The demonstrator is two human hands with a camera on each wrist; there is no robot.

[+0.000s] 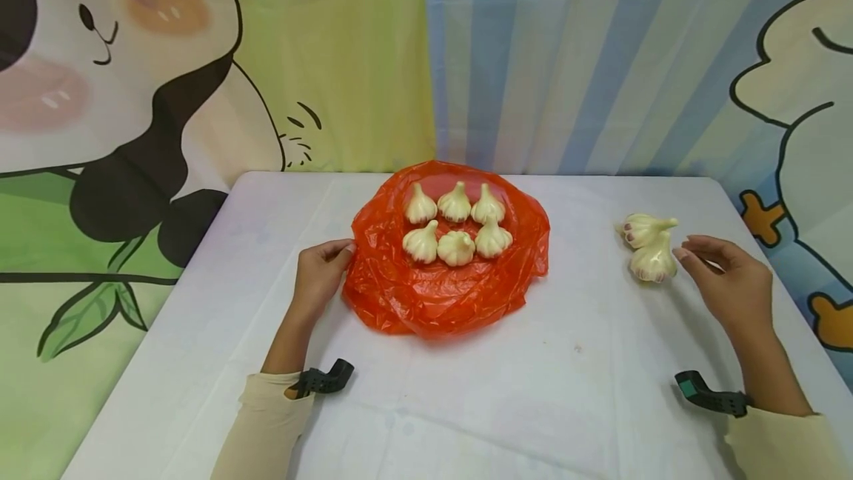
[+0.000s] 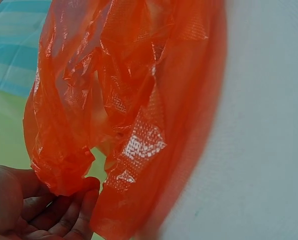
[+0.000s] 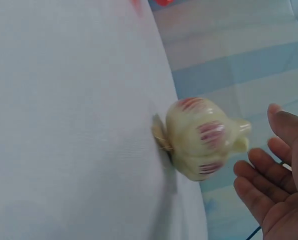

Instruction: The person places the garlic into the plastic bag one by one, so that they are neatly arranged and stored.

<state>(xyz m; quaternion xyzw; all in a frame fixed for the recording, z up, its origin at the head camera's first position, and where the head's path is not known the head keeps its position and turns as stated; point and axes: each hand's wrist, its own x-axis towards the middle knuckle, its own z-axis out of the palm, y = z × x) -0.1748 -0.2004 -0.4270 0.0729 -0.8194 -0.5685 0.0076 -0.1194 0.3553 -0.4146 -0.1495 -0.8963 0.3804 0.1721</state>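
A crinkled red plastic bag (image 1: 433, 310) lies spread on the table. Several garlic bulbs (image 1: 456, 249) stand on it in two rows. At the bag's left edge my left hand (image 1: 322, 272) pinches the plastic between thumb and fingers; the left wrist view shows the hand (image 2: 44, 205) at a fold of the bag (image 2: 134, 145). Two more garlic bulbs (image 1: 654, 261) lie together to the right. Just beside them is my right hand (image 1: 729, 280), its fingers relaxed and holding nothing. In the right wrist view a gap separates the fingers (image 3: 266, 175) from a purple-streaked garlic bulb (image 3: 201, 140).
A white cloth covers the table (image 1: 466, 406). Behind it hangs a printed curtain (image 1: 560, 58) with stripes and cartoon animals. Each wrist wears a black device (image 1: 326, 378). Small specks lie on the cloth between the bag and the right-hand bulbs.
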